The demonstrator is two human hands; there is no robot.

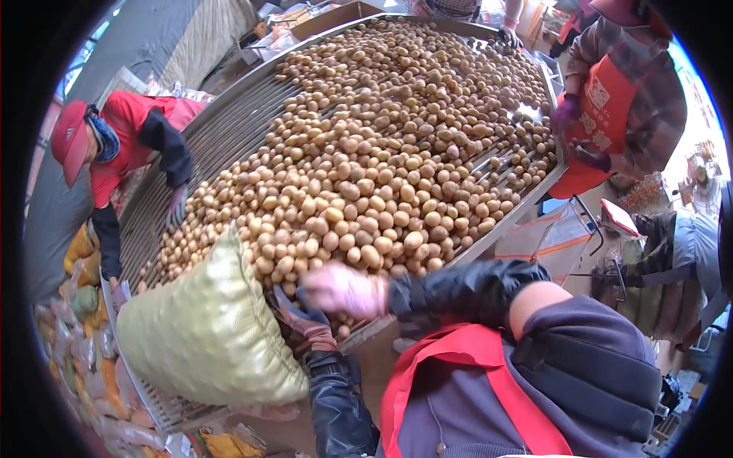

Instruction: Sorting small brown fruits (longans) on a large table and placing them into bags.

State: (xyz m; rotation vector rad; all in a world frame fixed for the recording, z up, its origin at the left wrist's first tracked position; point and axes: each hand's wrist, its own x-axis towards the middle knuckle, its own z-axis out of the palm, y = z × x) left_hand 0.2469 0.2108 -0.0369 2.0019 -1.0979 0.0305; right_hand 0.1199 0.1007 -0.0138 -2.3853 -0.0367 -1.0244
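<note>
Head: potatoes [366,175] crowd table edge [500,221].

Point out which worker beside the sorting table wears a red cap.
The person at the left edge of the sorting table, bent over it; the worker at the right wears an orange apron over plaid.

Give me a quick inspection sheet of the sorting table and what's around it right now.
Surface: slatted metal sorting table, sloped, mostly covered.
Job's things: small tan potatoes heaped across it; yellow mesh sack at the near edge.
Clutter: filled mesh bags piled at left.
Grips: left hand in a dark glove by the sack mouth; right hand in a pink glove over the potatoes, blurred.
Cables: nothing seen.
Surroundings: worker in red at left, aproned worker at right.
</note>
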